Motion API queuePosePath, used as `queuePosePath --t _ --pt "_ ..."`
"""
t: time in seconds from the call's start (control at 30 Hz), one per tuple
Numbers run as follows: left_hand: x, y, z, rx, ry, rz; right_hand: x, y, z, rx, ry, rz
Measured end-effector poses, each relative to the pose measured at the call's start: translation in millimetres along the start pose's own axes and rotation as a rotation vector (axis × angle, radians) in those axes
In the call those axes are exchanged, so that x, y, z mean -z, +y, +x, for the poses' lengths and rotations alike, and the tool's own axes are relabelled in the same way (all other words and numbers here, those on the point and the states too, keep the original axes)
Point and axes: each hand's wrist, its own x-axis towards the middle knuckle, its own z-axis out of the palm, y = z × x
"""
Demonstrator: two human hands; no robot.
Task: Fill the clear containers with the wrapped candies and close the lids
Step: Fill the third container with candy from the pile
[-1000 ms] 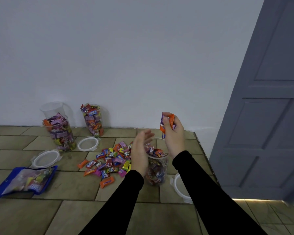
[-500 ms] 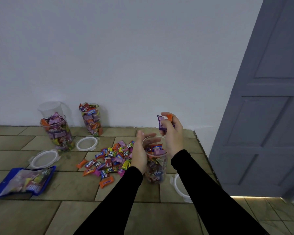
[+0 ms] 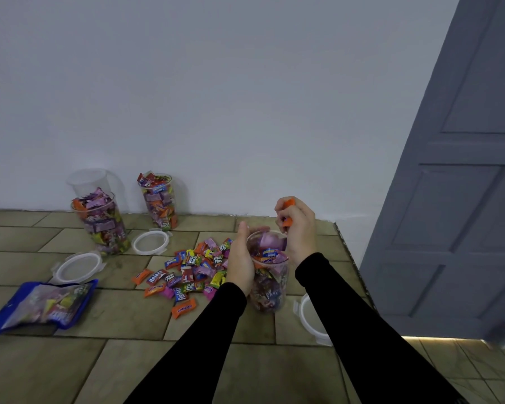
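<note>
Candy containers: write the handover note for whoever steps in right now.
Left hand holds the near container by its side. Right hand pinches an orange candy just above its rim.
Near container is almost full, lid off; its lid lies to its right.
Two filled containers stand by the wall, both still open; their lids lie on the surface in front.
An empty container stands behind the left one.
Loose candy pile and blue bag remain.
Left: drop the candy, fill the empty container, close all lids.
</note>
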Motion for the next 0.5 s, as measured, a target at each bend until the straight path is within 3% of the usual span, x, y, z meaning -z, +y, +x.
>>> queuePosePath --t 0.5 --pt "0.6 1.5 -3.3 0.026 0.029 -0.035 7.8 -4.6 -9.3 0.011 -0.253 -0.029"
